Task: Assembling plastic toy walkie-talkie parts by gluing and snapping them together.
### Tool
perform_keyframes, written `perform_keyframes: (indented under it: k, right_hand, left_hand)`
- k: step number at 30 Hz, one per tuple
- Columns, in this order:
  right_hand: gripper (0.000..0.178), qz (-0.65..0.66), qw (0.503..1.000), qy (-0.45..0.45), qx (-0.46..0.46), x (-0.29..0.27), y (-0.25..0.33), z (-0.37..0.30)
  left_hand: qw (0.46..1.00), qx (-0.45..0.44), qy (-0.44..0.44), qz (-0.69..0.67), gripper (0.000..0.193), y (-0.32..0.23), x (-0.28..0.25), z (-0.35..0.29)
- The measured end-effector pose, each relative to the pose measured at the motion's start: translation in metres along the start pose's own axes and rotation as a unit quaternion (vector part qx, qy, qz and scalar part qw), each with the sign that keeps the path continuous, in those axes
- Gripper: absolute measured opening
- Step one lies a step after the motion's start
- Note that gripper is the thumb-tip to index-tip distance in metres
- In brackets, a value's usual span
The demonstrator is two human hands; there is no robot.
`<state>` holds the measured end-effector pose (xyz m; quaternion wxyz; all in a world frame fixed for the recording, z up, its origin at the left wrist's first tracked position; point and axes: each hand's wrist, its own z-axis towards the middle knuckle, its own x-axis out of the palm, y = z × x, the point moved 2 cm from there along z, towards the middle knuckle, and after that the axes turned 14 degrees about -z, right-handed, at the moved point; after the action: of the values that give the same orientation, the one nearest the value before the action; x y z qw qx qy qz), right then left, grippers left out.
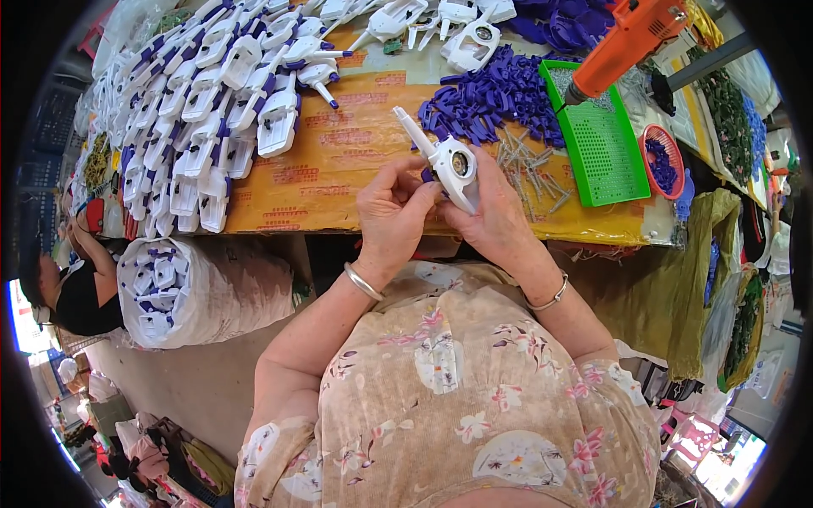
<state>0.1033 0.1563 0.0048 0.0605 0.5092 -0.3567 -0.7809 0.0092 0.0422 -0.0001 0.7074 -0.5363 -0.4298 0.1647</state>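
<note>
Both my hands hold a white plastic housing (pixel 458 162) above the table's near edge. It has a long narrow stem pointing up and left, and a round opening with a dark and metallic part inside. My right hand (pixel 500 207) is closed round its wider end. On the other side, my left hand (pixel 395 207) pinches it near the base of the stem, where a bit of purple shows at the fingertips. Just beyond lies a heap of small purple plastic parts (pixel 500 93), with loose grey pins (pixel 529 165) spread beside my right hand.
White-and-purple housings (pixel 203 110) pile up at left; a full white sack (pixel 203 296) stands below. An orange power screwdriver (pixel 627 46) hangs over a green basket (pixel 601 144) of small screws. A red basket (pixel 660 161) sits beside it. Another person (pixel 85 271) is at far left.
</note>
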Motion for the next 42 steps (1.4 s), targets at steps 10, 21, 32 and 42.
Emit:
perform_keyframes:
  k: [10,21,32,42]
  right_hand:
    - [0.075,-0.005,1.0,-0.008,-0.011,0.001,0.001,-0.001]
    - [0.073,-0.018,0.999,-0.025,-0.015,0.003,0.0,0.0]
    - [0.071,0.05,0.998,0.017,0.015,-0.001,0.002,-0.002]
    - [0.072,0.049,0.999,0.016,0.009,-0.001,0.005,-0.003]
  left_hand:
    - [0.995,0.033,0.011,0.092,0.022,0.002,-0.005,0.004]
    - [0.992,0.046,0.02,0.113,0.021,0.003,-0.004,0.007]
    - [1.0,0.015,0.004,-0.003,0.02,0.003,0.003,-0.002]
    - [1.0,0.005,-0.017,0.002,0.017,-0.002,0.003,-0.001]
